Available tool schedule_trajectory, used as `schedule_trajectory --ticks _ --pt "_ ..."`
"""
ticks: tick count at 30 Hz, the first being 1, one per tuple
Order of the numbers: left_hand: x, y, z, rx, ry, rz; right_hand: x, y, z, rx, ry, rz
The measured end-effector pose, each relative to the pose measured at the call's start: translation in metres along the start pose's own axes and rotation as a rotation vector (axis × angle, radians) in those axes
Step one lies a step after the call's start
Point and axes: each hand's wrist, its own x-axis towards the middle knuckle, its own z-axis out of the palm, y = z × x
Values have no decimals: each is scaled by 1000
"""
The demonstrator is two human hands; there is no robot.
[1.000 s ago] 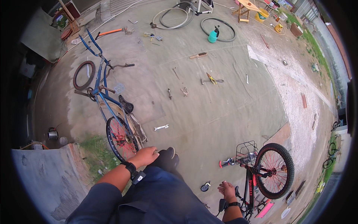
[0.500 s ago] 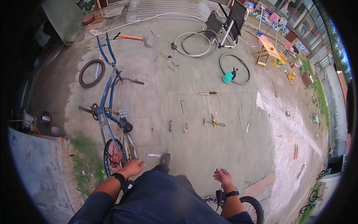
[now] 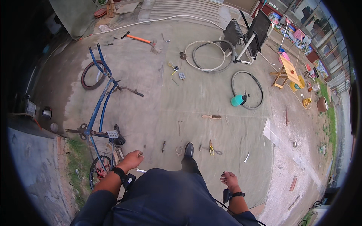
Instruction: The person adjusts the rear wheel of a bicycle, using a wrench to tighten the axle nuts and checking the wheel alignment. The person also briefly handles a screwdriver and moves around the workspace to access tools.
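My left hand [image 3: 132, 159] hangs to the right of the blue bicycle frame [image 3: 98, 107], its fingers curled in and nothing visible in them. My right hand [image 3: 229, 180] hangs over the tarp with its fingers loosely apart, holding nothing. Both wrists wear dark bands with small devices. Partly covered by my body, a wrench [image 3: 141, 170] lies near my left hand. My shoe [image 3: 189, 149] is beside a metal ring-like part [image 3: 179, 151]. Yellow-handled pliers [image 3: 211, 147] lie ahead of my right hand, and a small wrench [image 3: 247, 157] is farther right.
A wooden-handled brush [image 3: 211, 116], a teal spray bottle [image 3: 237, 100] and loose tires and rims [image 3: 205, 55] lie ahead. An orange-handled pump [image 3: 138, 38] is at the far left. Folding chairs [image 3: 258, 32] and a small wooden table [image 3: 288, 69] stand at the far right.
I have moved forward, and the pliers and small parts are now nearer my feet. One foot has stepped out ahead. The bicycle beside my right arm has left the view.
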Motion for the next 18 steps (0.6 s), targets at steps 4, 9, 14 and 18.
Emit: schedule_trajectory --ticks 4,9,14,18 --pt "42 58 -1 -279 36 -63 67 -104 -39 -14 25 -28" --pt "88 110 -34 -380 99 -108 131 -255 -16 -103 0 -134" --pt "141 121 -82 -482 183 -243 203 -369 79 -239 -151 -163" --pt "215 119 -123 -607 222 -258 267 -445 168 -385 -284 -204"
